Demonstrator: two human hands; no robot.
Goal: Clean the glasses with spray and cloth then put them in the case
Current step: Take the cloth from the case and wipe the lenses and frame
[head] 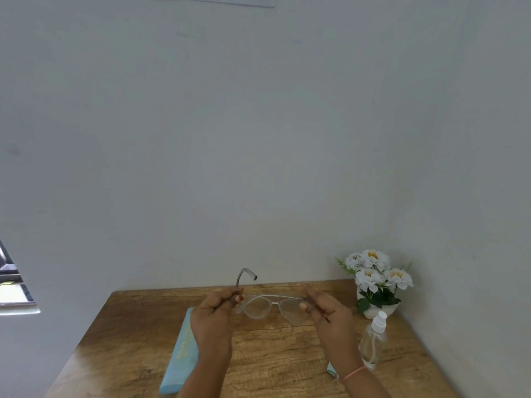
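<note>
You hold the glasses [268, 307] above the counter [273, 354], left hand [214, 314] pinching the 9 o'clock temple, right hand [330, 314] the 3 o'clock one; looks like pre-spray inspection, so next free one hand for the spray [373, 337] at 4 o'clock.

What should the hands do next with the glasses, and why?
Probably the right hand should let go and reach for the spray bottle beside it, while the left hand holds the glasses. Both hands pinch the frame above the table, and the bottle stands untouched.
</note>
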